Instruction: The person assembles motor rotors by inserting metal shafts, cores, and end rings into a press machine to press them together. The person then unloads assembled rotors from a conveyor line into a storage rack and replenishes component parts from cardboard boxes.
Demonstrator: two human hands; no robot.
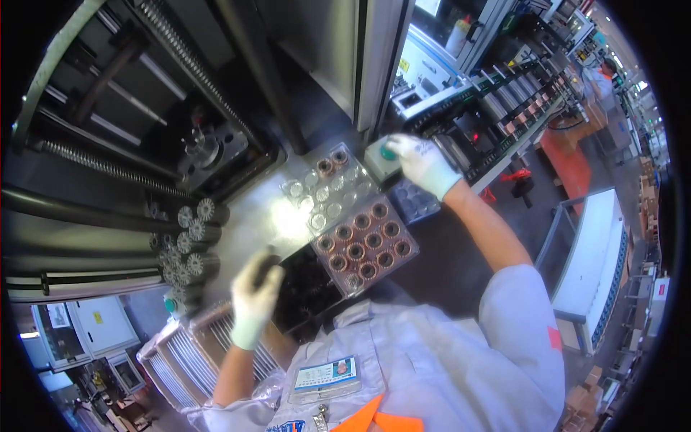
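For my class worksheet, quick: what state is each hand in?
Left hand: closed around a dark, blurred part.
Right hand: partly open at the green button, nothing visibly held.

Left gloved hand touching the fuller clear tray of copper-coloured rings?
Apart. The head view shows a dark gap between the left gloved hand and the clear tray.

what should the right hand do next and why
Probably press the green button: the right hand has its fingertips at it, and the blurred left hand appears well away from the round metal fixture at upper left.
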